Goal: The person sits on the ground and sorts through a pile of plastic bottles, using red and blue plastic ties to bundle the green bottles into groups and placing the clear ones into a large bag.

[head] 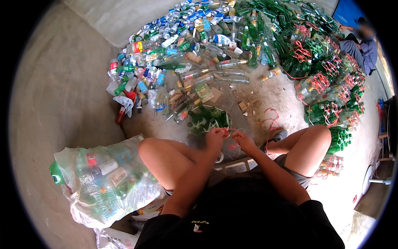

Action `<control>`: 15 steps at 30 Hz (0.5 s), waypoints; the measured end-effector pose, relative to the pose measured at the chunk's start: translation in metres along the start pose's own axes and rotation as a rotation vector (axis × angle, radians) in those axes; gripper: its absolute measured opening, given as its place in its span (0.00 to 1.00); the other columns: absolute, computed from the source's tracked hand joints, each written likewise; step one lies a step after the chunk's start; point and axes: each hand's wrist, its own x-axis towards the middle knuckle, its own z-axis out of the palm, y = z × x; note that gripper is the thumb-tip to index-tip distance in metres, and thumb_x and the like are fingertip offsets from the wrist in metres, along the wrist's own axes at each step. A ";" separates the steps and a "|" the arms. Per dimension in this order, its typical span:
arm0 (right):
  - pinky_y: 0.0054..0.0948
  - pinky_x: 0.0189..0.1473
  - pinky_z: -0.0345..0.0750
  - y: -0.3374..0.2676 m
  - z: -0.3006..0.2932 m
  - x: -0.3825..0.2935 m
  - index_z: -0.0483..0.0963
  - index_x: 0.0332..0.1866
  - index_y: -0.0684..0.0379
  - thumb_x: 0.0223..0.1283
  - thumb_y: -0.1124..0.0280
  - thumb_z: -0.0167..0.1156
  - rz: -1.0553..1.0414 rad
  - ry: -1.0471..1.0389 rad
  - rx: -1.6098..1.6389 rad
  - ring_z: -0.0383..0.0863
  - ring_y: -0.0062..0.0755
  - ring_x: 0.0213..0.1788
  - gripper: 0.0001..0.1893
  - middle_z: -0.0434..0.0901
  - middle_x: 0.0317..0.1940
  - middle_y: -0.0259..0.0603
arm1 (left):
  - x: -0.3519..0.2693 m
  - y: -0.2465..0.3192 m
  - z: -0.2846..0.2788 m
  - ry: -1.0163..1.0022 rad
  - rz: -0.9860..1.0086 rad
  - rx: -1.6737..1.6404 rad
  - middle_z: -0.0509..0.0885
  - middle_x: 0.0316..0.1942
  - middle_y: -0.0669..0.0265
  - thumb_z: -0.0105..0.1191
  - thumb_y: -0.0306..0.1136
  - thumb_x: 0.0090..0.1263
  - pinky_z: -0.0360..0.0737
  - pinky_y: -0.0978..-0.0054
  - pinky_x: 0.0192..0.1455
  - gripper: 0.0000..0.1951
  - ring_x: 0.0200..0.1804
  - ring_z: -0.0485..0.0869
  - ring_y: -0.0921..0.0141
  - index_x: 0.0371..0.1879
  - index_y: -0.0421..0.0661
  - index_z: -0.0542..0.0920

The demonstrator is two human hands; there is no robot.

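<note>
Between the knees, my left hand (215, 138) pinches a tangle of red plastic twine (225, 133) with bent fingers. My right hand (244, 141) is just to its right, its fingertips closed on a strand of that twine. Directly beyond both hands stands a cluster of green glass bottles (207, 117) with pale strips over their necks. More loose red twine (272, 119) lies on the floor to the right, near a shoe.
A heap of bottles and cans (186, 40) spreads ahead. Tied bottle bundles (314, 84) line the right, where a person (363, 46) sits at the far end. A clear plastic sack of bottles (115, 183) lies left. A wooden frame (234, 166) is below the hands.
</note>
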 end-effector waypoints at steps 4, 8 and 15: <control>0.34 0.44 0.78 0.012 -0.016 0.004 0.79 0.42 0.63 0.62 0.67 0.54 -0.146 -0.027 -0.330 0.83 0.37 0.37 0.13 0.83 0.32 0.41 | 0.001 0.001 0.002 -0.021 0.009 -0.016 0.87 0.33 0.62 0.56 0.27 0.67 0.80 0.76 0.44 0.08 0.37 0.84 0.72 0.40 0.36 0.83; 0.40 0.46 0.78 0.024 -0.014 0.003 0.80 0.42 0.61 0.63 0.67 0.52 -0.218 0.024 -0.679 0.84 0.49 0.42 0.12 0.84 0.35 0.50 | 0.007 -0.005 -0.002 -0.052 0.000 -0.049 0.87 0.33 0.62 0.56 0.27 0.67 0.80 0.75 0.44 0.08 0.36 0.84 0.72 0.40 0.36 0.83; 0.43 0.45 0.79 -0.014 -0.026 -0.034 0.80 0.41 0.60 0.64 0.66 0.52 -0.263 -0.128 -0.939 0.85 0.51 0.42 0.12 0.85 0.36 0.50 | 0.004 -0.005 0.001 -0.102 0.023 0.033 0.86 0.33 0.59 0.53 0.21 0.68 0.83 0.76 0.39 0.05 0.33 0.85 0.70 0.38 0.33 0.80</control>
